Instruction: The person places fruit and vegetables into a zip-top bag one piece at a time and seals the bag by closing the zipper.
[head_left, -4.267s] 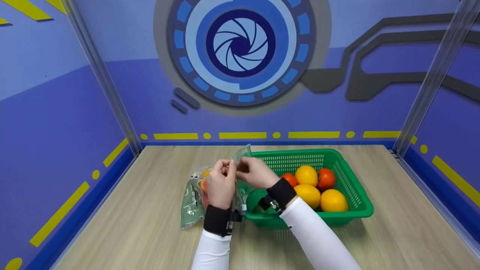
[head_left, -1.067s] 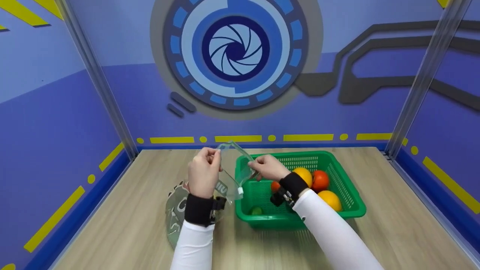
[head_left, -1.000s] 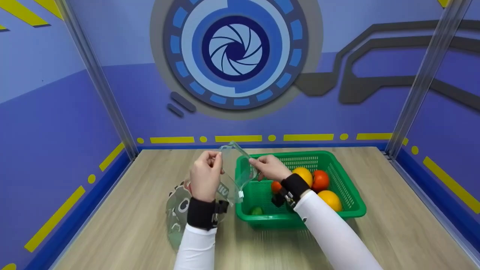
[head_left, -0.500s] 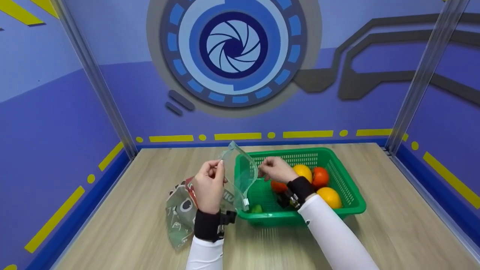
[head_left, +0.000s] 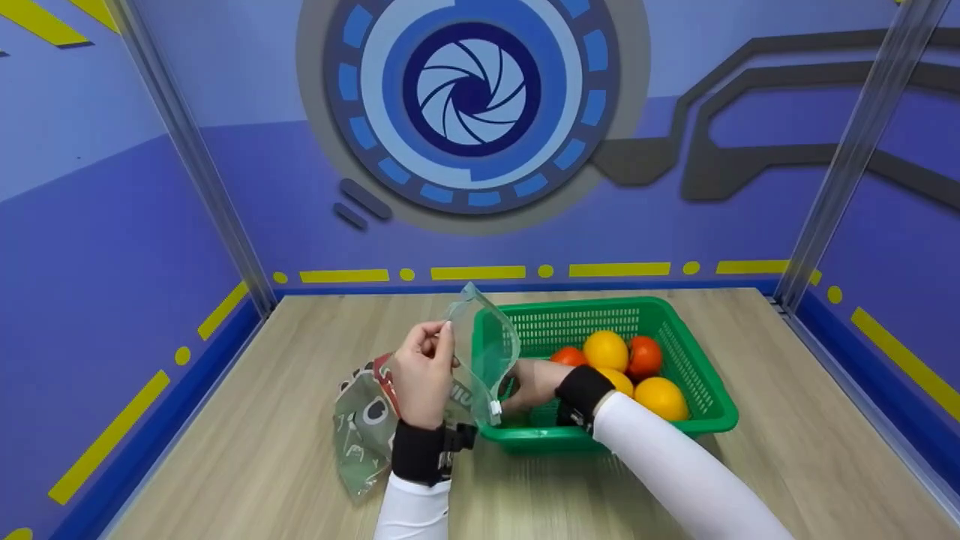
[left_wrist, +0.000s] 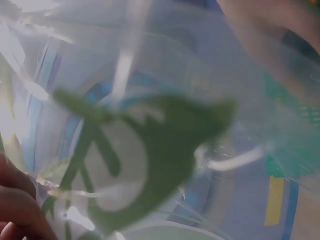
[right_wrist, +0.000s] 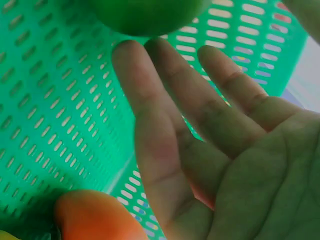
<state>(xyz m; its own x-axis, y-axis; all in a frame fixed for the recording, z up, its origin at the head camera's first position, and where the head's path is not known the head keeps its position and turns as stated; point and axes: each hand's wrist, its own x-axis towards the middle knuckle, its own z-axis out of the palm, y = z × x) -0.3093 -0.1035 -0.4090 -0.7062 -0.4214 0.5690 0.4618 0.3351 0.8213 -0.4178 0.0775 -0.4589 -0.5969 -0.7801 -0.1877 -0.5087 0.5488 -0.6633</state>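
My left hand (head_left: 424, 375) pinches the rim of a clear slider zip bag (head_left: 364, 427) with a green cartoon print. The bag's mouth gapes toward the green basket (head_left: 611, 433), its white slider (head_left: 495, 409) at the lower corner. Inside the basket's left end is my right hand (head_left: 536, 382). In the right wrist view its fingers (right_wrist: 150, 130) stretch out, spread, with the tips right at a smooth green fruit (right_wrist: 150, 15); whether they touch it I cannot tell. The left wrist view is mostly filled by the blurred see-through bag (left_wrist: 165, 150) and its print.
Orange-yellow fruits (head_left: 660, 399) and red-orange fruits (head_left: 645, 356) sit in the basket's right part, beside my right wrist. The basket stands on a wooden table (head_left: 255, 405) with blue-purple panels (head_left: 247, 225) at the back and sides.
The bag's mouth has been pulled wide. My right hand has let go of its edge and dropped into the basket's left end. My left hand still holds the rim, slightly further right.
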